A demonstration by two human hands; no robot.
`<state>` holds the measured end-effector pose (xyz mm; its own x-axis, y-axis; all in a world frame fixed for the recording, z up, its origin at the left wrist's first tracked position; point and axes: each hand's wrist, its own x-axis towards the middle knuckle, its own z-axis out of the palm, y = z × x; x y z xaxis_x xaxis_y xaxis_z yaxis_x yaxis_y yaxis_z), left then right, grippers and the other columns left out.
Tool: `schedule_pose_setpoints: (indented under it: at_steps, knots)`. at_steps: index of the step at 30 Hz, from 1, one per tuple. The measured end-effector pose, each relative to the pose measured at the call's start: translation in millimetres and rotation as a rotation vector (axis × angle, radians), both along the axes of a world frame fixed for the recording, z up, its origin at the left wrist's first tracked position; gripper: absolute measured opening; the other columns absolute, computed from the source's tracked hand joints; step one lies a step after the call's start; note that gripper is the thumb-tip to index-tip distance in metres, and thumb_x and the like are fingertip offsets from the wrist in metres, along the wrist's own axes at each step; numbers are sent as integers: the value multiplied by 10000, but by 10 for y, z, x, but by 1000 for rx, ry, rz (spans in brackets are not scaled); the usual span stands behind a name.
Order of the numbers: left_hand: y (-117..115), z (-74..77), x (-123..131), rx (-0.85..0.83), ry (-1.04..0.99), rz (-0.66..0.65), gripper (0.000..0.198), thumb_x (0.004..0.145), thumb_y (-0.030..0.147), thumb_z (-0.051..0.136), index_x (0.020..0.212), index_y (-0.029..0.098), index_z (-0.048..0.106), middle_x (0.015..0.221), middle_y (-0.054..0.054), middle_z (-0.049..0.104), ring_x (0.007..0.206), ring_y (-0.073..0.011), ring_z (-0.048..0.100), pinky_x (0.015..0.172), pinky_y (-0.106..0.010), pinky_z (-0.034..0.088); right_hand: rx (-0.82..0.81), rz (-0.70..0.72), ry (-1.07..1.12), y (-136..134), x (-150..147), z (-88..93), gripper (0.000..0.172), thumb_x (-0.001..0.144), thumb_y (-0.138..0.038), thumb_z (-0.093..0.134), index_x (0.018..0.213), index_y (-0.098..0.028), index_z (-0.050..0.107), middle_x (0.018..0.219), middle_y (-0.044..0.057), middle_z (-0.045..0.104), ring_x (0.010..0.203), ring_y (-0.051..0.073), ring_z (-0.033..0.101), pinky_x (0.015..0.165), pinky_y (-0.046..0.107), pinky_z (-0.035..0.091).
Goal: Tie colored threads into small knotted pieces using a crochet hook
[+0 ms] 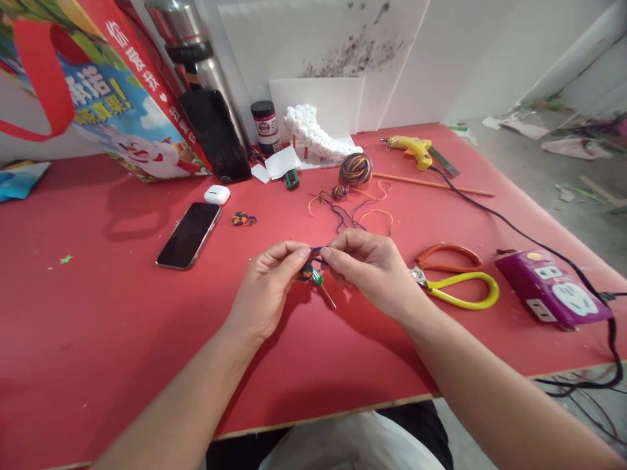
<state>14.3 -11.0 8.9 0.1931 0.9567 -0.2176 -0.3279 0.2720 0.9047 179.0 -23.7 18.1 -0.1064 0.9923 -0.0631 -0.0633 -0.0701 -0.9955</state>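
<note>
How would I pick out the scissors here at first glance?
Start at the big red table and look to its right side, beside the person's right hand. The scissors lie flat between that hand and the purple plastic power strip. Only they have looped handles, one orange, one yellow.

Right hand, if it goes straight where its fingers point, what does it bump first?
Probably the left hand. The right hand points leftward, and both pinch one dark yarn strand, fingertips almost touching.
</note>
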Motion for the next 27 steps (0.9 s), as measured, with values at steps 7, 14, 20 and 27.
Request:
schedule_pose_setpoints:
  at_steps: [7, 14, 20, 27]
  knots:
    - [-2, 30, 7, -16, -76, 36, 212, 706, 316, 924, 758, 184, 766, 790, -5, 716, 765, -128, 643, 771, -252, 522, -135, -28, 124, 21, -5, -76, 387, 768, -498, 835, 699, -200, 599, 506, -59, 538, 433, 82, 432, 404, 224, 316]
    - [-11, 38, 12, -45, -83, 57, 262, 702, 291, 920, 799, 176, 706, 786, 18, 660, 727, -98, 594, 694, -209, 486, -266, 3, 506, 70, -3, -51, 326, 688, -354, 919, 726, -185, 643, 504, -58, 586, 453, 62, 457, 474, 194, 360]
    - [-45, 12, 14, 54, 0, 90, 214, 831, 293, 838, 877, 207, 648, 820, 18, 647, 760, -111, 604, 723, -225, 493, -353, -2, 697, 104, -63, -104, 287, 685, -272, 928, 739, -173, 664, 757, -15, 714, 487, 36, 441, 456, 186, 364]
    - [-79, -20, 2, 242, 139, 61, 157, 900, 289, 776, 910, 215, 637, 806, 38, 629, 664, -86, 577, 651, -205, 491, -232, -44, 625, 79, -141, -142, 357, 673, -335, 938, 770, -188, 628, 655, -60, 657, 456, 43, 464, 456, 191, 399]
